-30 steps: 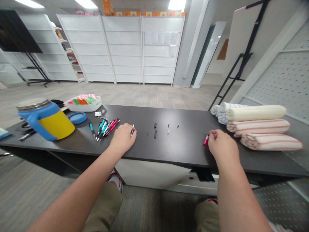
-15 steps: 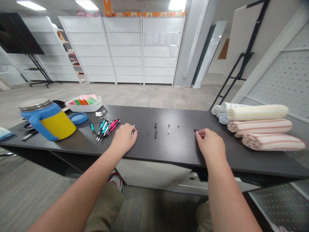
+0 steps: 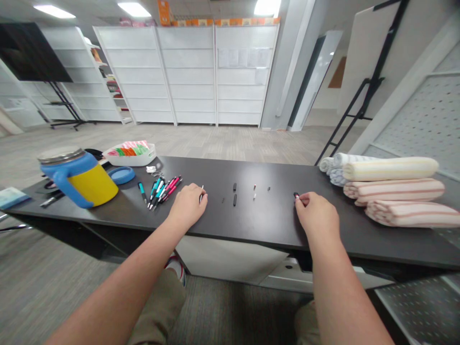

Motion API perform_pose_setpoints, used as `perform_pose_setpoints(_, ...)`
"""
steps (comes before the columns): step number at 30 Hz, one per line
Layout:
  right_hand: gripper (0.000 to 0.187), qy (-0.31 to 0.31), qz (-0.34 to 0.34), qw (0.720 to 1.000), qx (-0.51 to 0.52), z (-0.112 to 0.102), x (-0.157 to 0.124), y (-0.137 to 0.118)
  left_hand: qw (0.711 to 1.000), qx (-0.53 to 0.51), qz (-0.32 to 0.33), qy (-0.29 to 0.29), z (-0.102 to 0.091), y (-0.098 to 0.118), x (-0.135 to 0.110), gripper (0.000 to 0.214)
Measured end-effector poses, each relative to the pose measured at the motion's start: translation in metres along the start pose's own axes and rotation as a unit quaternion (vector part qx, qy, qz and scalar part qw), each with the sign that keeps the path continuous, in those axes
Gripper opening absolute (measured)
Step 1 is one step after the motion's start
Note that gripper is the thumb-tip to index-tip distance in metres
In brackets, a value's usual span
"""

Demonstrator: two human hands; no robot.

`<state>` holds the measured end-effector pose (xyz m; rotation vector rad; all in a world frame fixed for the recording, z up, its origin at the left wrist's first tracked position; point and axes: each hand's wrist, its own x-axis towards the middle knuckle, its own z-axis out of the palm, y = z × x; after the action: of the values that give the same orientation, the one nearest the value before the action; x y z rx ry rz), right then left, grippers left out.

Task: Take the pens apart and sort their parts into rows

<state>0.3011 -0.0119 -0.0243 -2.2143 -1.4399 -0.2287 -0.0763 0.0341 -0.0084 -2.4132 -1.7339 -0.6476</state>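
My left hand [image 3: 187, 207] rests on the dark desk just right of the pile of pens. Its fingers are closed on a slim pen part [image 3: 202, 187] with a thin light tip sticking up; the rest is hidden by the fingers. Further right, my right hand [image 3: 318, 211] pinches a small dark pen piece [image 3: 296, 195] with a hint of red, close to the desktop. Between the hands lie two short black pen pieces [image 3: 235, 200], a tiny spring-like part [image 3: 223, 200], a small white piece [image 3: 255, 196], a reddish-tipped piece [image 3: 255, 187] and a small dark bit [image 3: 269, 189].
Teal, red and black pens [image 3: 163, 191] lie piled at the left. Beyond them are a blue and yellow jug [image 3: 94, 184], a blue lid [image 3: 122, 175] and a white basket [image 3: 146, 157] of colourful packets. Rolled towels [image 3: 395, 188] are stacked on the right.
The view has swung slightly to the left, so everything appears a little further right. Both hands keep their places and their hold on the pen parts.
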Motion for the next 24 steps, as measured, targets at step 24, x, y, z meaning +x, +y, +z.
perform_pose_setpoints(24,0.027,0.029,0.002,0.999,0.041,-0.012,-0.008,-0.008,0.943,0.266,-0.194,0.057,-0.026,-0.039,-0.012,0.031)
